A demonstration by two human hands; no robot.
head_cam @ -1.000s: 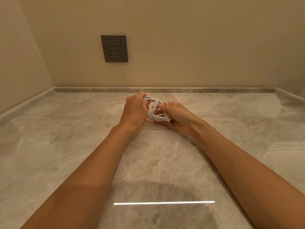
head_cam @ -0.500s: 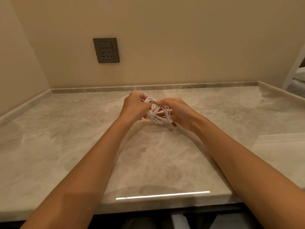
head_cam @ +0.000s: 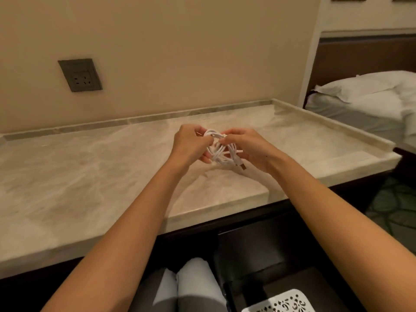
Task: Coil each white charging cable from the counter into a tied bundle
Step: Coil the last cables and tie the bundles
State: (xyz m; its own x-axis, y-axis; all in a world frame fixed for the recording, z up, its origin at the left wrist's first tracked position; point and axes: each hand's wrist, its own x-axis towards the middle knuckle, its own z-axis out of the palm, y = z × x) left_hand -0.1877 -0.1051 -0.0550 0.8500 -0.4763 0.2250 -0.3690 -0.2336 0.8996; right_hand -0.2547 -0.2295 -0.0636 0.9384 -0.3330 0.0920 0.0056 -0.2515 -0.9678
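Observation:
A white charging cable (head_cam: 219, 153), wound into a small coil of several loops, hangs between both hands just above the marble counter (head_cam: 90, 176). My left hand (head_cam: 190, 143) pinches the coil's left side and top. My right hand (head_cam: 247, 147) grips the right side, fingertips meeting the left hand's at the top of the coil. A metal plug end (head_cam: 242, 166) sticks out at the coil's lower right. Part of the coil is hidden behind my fingers.
A dark wall socket (head_cam: 80, 75) sits on the beige wall at the left. The counter has a raised rim at the back and right. A bed with a white pillow (head_cam: 364, 86) lies to the right. A white patterned object (head_cam: 279, 302) is below, near my knees.
The view has swung right and pulled back, bringing the counter's front edge, the bed and my legs into sight. The hands have stayed on the coil, with the plug end now hanging lower right.

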